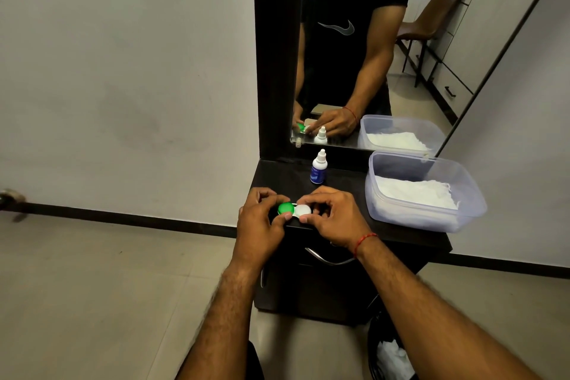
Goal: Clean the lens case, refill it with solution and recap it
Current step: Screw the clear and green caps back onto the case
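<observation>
A small lens case with a green cap on its left well and a white cap on its right well sits near the front edge of a dark vanity top. My left hand grips the green-capped side between thumb and fingers. My right hand grips the white-capped side, thumb at the front. Both caps look seated on the case. A small white solution bottle with a blue label stands upright and capped just behind the case, untouched.
A clear plastic tub with white cloth or tissues sits on the right of the top. A mirror rises behind. A drawer handle lies below the top's edge. A dark bin with crumpled white tissue stands on the floor.
</observation>
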